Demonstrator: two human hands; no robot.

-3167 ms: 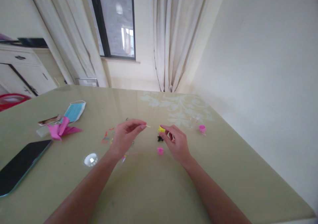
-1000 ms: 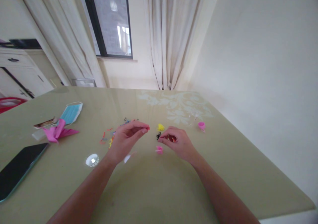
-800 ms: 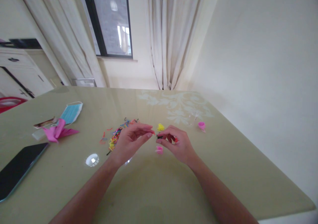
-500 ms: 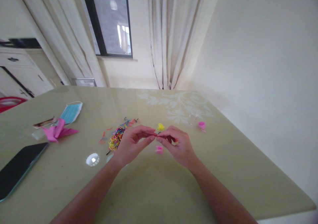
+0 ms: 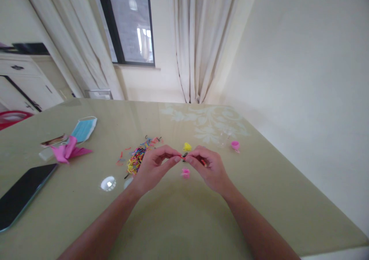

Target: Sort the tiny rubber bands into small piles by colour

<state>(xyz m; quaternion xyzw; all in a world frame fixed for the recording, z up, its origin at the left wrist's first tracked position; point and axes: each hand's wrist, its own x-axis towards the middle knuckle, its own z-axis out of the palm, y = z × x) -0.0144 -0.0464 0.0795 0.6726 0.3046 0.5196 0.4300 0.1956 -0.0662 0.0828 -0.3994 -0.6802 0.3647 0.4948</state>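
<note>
I make out the red band at the middle of my view, a thin, short strand drawn between the two hands above the bench. My left hand pinches its nine o'clock end between thumb and forefinger; my right hand pinches its three o'clock end, other fingers curled.

About a second ago I had the hands well apart, with something red at the left fingertips only; now the tips almost meet across it.

Just behind the strand sits a tangle of black bands. At twelve o'clock I see a rounded clump of yellow bands, at six a compact pink cluster, and at nine a loose, many-coloured heap of little loops. The bench top is smooth and glossy, mirroring a round light.
</note>
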